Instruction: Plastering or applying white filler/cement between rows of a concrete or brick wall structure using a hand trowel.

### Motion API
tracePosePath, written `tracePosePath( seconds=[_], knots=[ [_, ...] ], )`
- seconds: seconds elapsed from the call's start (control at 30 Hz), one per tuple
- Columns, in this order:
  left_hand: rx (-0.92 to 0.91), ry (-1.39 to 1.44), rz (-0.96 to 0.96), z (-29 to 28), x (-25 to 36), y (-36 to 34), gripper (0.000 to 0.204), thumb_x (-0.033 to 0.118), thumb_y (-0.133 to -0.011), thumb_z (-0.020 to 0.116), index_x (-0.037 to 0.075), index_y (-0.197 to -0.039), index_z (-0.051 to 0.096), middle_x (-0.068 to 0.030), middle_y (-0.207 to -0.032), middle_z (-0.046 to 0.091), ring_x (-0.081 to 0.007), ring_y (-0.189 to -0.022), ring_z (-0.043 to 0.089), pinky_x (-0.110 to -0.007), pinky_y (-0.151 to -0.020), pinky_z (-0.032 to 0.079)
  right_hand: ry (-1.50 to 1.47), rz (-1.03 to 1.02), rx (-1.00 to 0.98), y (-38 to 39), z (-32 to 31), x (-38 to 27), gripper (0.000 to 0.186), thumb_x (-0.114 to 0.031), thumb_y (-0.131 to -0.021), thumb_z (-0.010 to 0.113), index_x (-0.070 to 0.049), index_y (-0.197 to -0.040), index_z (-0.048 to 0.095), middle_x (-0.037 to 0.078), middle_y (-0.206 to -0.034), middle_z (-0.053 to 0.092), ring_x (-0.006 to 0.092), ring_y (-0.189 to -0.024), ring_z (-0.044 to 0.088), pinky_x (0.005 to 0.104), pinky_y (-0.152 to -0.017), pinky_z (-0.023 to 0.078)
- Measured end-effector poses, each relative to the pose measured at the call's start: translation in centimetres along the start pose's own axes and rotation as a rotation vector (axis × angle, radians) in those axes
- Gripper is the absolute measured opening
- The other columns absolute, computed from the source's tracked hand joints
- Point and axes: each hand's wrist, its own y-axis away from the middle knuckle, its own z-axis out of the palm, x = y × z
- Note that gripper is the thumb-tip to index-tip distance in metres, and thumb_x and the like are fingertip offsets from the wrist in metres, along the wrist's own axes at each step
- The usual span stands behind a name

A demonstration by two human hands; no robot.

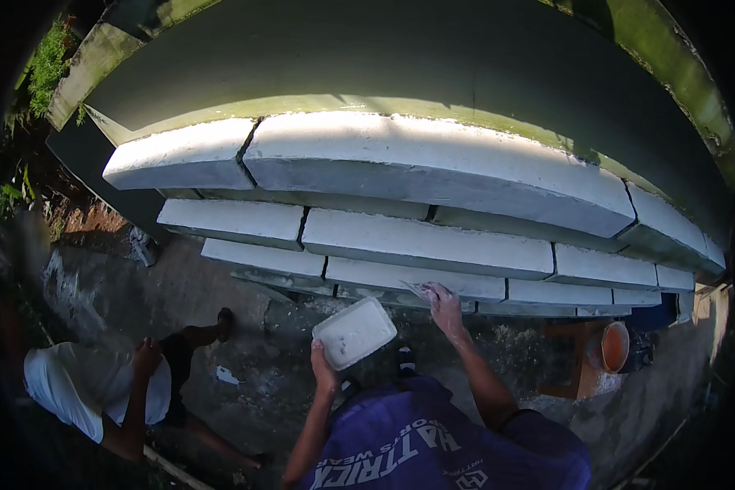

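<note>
My left hand (322,367) grips the near-left end of a shallow white tray (353,327), which has pale, smeared material inside. My right hand (444,306), whitened at the fingers, is closed around a thin pale thing too small to make out, held at the front of the lowest row of white blocks (367,271). Behind it rise a middle row (425,238) and a top row (433,155) of long white blocks, split by dark joints, against a dark wall with greenish edges.
A person in a white shirt (98,384) is at the lower left. At the right, an orange bucket (612,347) stands by a brown wooden piece (562,359). The concrete floor (245,343) has white splatters. Plants (49,69) grow at the left edge.
</note>
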Motion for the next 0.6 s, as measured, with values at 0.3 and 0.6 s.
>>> tracePosePath(
  seconds=[0.3,0.6],
  knots=[
    [-0.144,-0.186,0.045,3.4,1.5,1.2,0.053,0.035,-0.100,0.036,-0.007,-0.132,0.040,-0.0124,-0.131,0.046,-0.0194,-0.121,0.042,-0.031,-0.105,0.029,-0.353,-0.205,-0.032,-0.9,-13.0,-12.1,0.041,-0.007,-0.083,0.056,-0.005,-0.124,0.054,0.017,-0.097,0.064,0.0327,-0.091,0.060,0.0403,-0.086,0.045],
    [-0.268,-0.178,0.016,3.9,2.2,2.2,0.054,0.035,-0.099,0.036,-0.007,-0.132,0.040,-0.0146,-0.132,0.045,-0.0203,-0.120,0.043,-0.031,-0.104,0.030,-0.059,-0.488,-0.333,1.4,-9.0,-13.8,0.053,-0.006,-0.080,0.054,-0.006,-0.132,0.045,0.018,-0.118,0.056,0.0323,-0.117,0.049,0.0465,-0.105,0.032]
  ],
)
